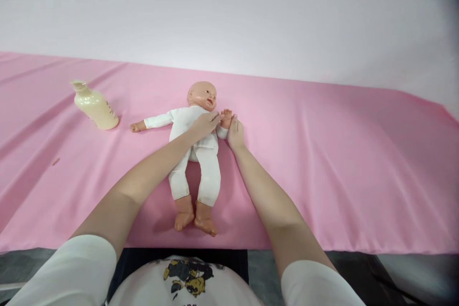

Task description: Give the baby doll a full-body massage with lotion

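Note:
A baby doll in a white cloth suit lies on its back, its head away from me and its bare feet toward me. Reaching across its chest, my left hand has its fingertips closed at one side of the doll's raised hand. My right hand is closed against the other side of that small hand, thumb uppermost. The undersides of my fingers are hidden. The doll's other arm stretches out to the left, touched by neither hand.
On the left stands a cream pump bottle, appearing tilted in this view. A pink cloth with folds covers the table, and a small brownish bit lies on it at the left. Behind the table rises a white wall.

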`<state>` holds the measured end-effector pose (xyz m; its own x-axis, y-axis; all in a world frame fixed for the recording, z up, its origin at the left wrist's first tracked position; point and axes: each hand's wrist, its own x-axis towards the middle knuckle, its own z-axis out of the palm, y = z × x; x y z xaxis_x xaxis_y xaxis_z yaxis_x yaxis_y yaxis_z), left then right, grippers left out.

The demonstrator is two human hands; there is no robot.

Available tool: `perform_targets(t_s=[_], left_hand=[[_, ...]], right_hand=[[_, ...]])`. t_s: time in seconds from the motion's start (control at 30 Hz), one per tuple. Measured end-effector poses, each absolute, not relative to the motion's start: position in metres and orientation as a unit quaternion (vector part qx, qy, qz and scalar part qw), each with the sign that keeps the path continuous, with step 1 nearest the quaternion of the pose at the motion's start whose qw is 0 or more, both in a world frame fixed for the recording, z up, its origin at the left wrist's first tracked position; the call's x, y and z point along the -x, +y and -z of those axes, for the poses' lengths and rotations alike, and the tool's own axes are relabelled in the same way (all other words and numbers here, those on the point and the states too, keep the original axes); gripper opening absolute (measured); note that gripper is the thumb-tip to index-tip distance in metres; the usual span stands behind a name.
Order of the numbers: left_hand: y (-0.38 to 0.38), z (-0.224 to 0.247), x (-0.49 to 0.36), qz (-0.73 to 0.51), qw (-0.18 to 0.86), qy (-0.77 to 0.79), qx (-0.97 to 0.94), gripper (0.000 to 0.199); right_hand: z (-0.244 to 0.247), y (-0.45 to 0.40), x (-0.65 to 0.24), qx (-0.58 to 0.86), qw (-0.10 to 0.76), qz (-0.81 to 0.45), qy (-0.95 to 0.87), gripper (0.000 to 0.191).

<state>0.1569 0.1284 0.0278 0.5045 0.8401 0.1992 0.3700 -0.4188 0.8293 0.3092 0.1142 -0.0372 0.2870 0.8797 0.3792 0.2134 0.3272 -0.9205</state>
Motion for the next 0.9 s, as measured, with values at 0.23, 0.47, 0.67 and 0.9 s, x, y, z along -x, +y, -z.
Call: perform_targets(t_s=[0.23, 0.47, 0.67, 0.9], left_hand=[[0.134, -0.027, -0.161, -0.358, 0.458, 0.396, -0.711, 0.031], [0.139, -0.024, -0.161, -0.374, 0.442, 0.394, -0.714, 0.028], [0.14, -0.02, -0.162, -0.371, 0.457, 0.405, -0.699, 0.022], [0.14, -0.017, -0.162, -0.381, 0.489, 0.381, -0.686, 0.016]], right_hand=[[0.037, 0.109, -0.307, 0.446, 0.597, -0.309, -0.591, 0.065], [0.034, 0.108, -0.306, 0.468, 0.585, -0.309, -0.585, 0.071], [0.039, 0.108, -0.304, 0.45, 0.6, -0.295, -0.592, 0.061], [0.037, 0.107, -0.303, 0.441, 0.617, -0.278, -0.59, 0.057]])
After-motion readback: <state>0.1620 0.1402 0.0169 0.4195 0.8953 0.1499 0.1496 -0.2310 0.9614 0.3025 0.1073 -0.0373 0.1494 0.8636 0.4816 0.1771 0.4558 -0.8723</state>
